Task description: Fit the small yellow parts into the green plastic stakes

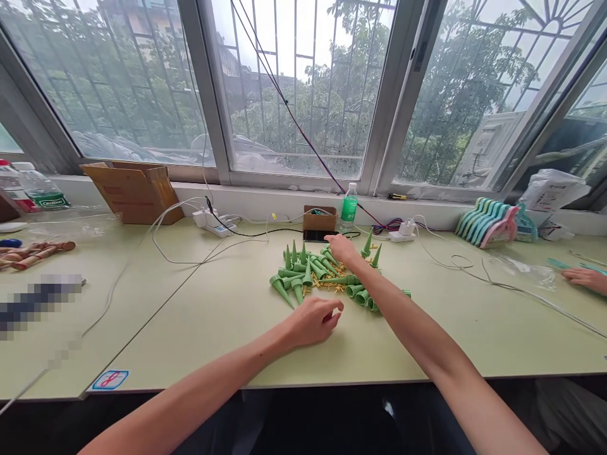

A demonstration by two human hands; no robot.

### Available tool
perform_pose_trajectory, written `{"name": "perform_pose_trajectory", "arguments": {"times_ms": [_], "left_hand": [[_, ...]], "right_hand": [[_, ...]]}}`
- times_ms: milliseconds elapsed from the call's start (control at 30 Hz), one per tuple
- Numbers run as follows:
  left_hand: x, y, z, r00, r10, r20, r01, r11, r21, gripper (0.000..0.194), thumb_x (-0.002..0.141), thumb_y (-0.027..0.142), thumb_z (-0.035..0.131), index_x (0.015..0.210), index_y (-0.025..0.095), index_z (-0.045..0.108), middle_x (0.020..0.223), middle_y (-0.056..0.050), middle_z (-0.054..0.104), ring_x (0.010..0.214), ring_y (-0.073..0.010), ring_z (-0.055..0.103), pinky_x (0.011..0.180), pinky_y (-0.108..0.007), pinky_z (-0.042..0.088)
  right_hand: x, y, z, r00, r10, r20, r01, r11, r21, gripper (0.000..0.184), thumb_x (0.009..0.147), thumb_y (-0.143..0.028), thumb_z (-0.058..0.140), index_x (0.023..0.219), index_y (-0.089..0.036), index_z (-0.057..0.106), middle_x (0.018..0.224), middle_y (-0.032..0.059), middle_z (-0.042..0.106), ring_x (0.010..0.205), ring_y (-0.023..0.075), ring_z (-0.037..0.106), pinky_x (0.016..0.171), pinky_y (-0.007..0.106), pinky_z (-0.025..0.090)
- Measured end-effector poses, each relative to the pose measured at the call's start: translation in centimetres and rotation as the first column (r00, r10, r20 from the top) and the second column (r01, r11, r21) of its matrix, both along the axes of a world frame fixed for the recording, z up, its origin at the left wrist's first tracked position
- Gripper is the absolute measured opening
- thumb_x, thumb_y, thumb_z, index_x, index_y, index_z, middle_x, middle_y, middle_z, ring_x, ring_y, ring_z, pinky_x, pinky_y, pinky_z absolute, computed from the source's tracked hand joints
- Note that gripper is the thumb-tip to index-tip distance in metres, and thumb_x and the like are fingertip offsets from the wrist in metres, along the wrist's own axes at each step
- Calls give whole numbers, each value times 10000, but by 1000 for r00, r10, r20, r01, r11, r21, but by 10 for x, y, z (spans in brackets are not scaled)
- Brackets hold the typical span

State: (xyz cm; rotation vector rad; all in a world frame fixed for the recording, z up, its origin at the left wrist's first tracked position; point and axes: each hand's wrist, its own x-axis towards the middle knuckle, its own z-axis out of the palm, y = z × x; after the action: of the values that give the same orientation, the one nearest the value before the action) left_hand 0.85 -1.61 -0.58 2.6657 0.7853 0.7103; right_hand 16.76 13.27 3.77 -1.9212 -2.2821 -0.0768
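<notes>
On the table, a pile of green plastic plant watering spikes [296, 287] lies mixed with small yellow plastic pieces [339, 289]. My left hand [315, 319] rests on the near side of the pile, its fingers loosely curled and nothing visible in them. Across the pile reaches my right hand [342, 249], with a finger stretched out at the right edge of a dark phone [313, 236]. The phone leans against a small cardboard box [320, 220]. My right forearm hides part of the spikes; several stand upright and others lie on their sides.
A green-labelled bottle [349, 207] stands behind my right hand. Cables run from a power strip [220, 226] across the tabletop. A larger carton [135, 194] is at the back left. Toy hangers [488, 221] lie at right, near another person's hand [585, 278].
</notes>
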Motion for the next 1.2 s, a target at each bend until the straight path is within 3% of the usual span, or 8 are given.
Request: {"name": "perform_pose_trajectory", "arguments": {"times_ms": [133,267,633,867,967,1200], "left_hand": [[0,0,-1,1000,-7,9,7,1000,17,184,855,187,443,923,185,615,562,31,518,510,-93,427,538,-197,323],[0,0,-2,1000,-16,18,15,999,33,180,849,182,452,927,189,613,563,31,516,508,-95,430,532,-199,324],[0,0,-2,1000,-14,7,14,999,30,187,848,184,452,927,192,622,563,26,527,510,-100,443,536,-203,329],[-1,0,0,1000,-20,3,20,1000,15,192,853,189,452,931,185,627,573,21,541,511,-99,450,535,-200,332],[0,1,-2,1000,8,20,-9,1000,7,190,854,190,455,927,185,630,573,21,543,519,-101,450,544,-207,331],[0,8,-2,940,242,240,-227,970,-87,189,903,263,435,863,175,597,528,49,462,481,-85,386,549,-219,313]], "right_hand": [[-1,12,-2,999,-4,33,8,995,-97,440,840,-41,504,1234,-220,584,1145,154,632,1033,256,622,774,280,449],[-1,14,-3,999,-1,48,8,989,-149,368,784,-34,588,1118,-181,638,1094,172,639,986,264,636,748,282,452],[3,8,-3,996,-3,-84,-4,997,-80,369,798,-84,629,1148,-168,544,1066,136,623,907,200,612,710,234,419],[5,-15,6,982,29,-187,-24,999,26,430,904,-106,456,1324,-116,363,1043,156,625,789,178,593,647,239,394],[4,-32,5,954,94,-286,-40,981,190,403,901,-148,449,1293,-82,382,1010,157,620,845,197,581,702,257,404],[-6,-85,-13,818,341,-462,-135,896,423,329,881,-234,458,1199,-152,450,828,38,600,673,152,551,667,251,423]]}}
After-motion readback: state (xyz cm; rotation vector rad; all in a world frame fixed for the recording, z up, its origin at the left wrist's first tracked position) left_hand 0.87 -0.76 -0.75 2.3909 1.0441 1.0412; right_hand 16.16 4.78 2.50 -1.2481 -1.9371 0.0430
